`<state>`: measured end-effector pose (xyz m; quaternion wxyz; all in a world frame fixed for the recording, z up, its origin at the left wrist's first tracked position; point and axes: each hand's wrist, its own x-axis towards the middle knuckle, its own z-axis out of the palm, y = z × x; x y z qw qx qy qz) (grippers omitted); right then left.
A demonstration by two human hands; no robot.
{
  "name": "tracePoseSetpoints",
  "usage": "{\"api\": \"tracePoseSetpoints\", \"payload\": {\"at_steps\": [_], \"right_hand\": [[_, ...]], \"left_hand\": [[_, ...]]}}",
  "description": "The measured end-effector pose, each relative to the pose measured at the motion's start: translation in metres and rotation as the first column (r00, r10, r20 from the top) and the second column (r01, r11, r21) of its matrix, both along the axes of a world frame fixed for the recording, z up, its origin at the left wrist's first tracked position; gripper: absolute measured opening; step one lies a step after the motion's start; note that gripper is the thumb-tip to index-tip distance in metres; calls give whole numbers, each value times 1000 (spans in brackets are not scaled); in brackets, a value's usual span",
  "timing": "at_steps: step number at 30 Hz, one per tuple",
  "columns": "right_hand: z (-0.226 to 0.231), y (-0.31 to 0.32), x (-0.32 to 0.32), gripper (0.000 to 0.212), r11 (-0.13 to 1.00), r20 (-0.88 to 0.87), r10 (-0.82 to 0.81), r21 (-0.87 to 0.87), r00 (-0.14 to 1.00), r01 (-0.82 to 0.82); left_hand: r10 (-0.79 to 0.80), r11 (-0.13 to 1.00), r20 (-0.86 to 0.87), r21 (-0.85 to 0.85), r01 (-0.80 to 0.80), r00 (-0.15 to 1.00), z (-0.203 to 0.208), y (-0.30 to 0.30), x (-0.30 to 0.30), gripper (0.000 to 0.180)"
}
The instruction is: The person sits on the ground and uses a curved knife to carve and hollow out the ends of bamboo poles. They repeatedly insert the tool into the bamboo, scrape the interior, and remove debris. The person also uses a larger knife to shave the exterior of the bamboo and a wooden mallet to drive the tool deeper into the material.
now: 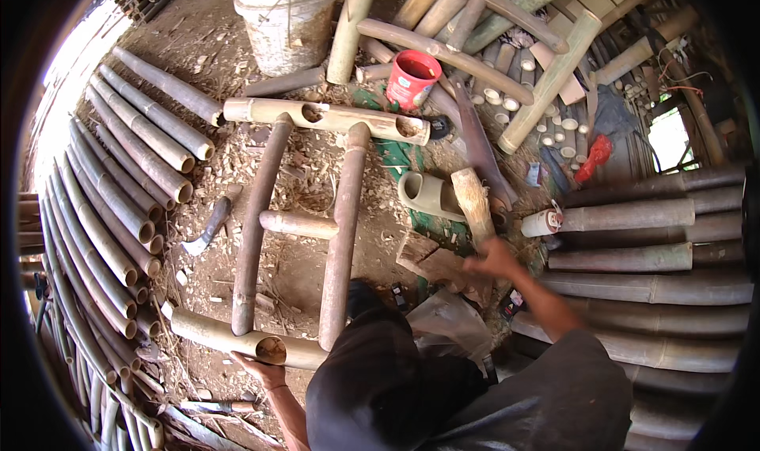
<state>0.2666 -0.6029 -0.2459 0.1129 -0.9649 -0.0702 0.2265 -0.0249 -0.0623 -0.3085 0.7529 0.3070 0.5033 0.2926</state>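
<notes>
A bamboo frame lies on the ground before me. Its two upright poles (341,237) are joined by a short crosspiece (299,224), with a thick holed bamboo pole (261,111) across the far end and another thick bamboo pole (207,332) across the near end. My left hand (265,372) is closed on the near pole, beside its round hole; some of the fingers are hidden under it. To the right, my right hand (497,262) grips a rough wooden mallet (472,197) by its lower end, its pale worn head pointing away from me. A wooden block (419,251) sits close by.
Cut bamboo poles (119,205) lie in rows at left, and more bamboo poles (633,283) at right. A curved knife (209,228) rests left of the frame. Beyond are a bucket (286,31), a red tub (413,79), a saw (479,146) and a sandal (427,195). Wood chips litter the ground.
</notes>
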Motion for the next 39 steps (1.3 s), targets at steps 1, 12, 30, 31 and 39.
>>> {"api": "tracePoseSetpoints", "payload": {"at_steps": [1,12,30,31,39], "right_hand": [[7,-6,28,46,956,49,-220,211,974,205],[-73,-207,192,76,585,-399,-619,340,676,736],[9,-167,249,83,210,-482,-755,465,445,860],[38,-170,257,83,326,-401,-766,430,502,842],[223,84,154,59,890,675,395,-449,623,-77]], "left_hand": [[1,1000,-36,-4,-1,999,-3,1,-4,74],[71,956,125,-290,-32,990,-37,9,-6,85],[181,936,209,-337,-103,961,6,-2,3,82],[183,940,227,-327,-103,957,15,-3,12,80],[177,953,316,-293,-82,932,18,-5,-17,90]]}}
